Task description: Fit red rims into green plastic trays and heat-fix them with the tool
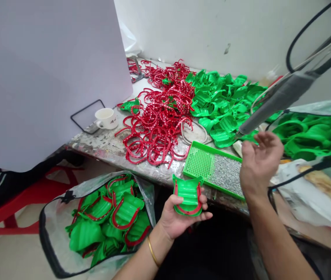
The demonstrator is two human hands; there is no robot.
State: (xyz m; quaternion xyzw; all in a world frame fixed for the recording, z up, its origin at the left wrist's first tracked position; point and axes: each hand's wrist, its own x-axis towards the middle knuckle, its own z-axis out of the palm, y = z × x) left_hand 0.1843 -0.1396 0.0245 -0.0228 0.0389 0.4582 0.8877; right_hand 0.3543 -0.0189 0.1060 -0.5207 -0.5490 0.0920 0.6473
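My left hand (180, 217) is closed around a green ribbed plastic shell (187, 193) with a red U-shaped strip seated along its inner edge. The shell's open side faces up, near the table's front edge. Raised over the right end of the green screw tray (200, 147), my right hand (260, 165) has its fingers loosely bent, with a gap between thumb and fingers and nothing visible in them. Just above it hangs a grey electric screwdriver (276, 102), slanting down to the left, its tip near the fingertips. Small silver screws (226, 171) fill the tray's right part.
Piles of red U-shaped strips (165, 116) and green shells (220, 97) cover the table. A bag of assembled shells (118, 212) stands open at lower left. A white mug (106, 118) sits near a grey panel (51, 77); another bag of green shells (308, 132) is at right.
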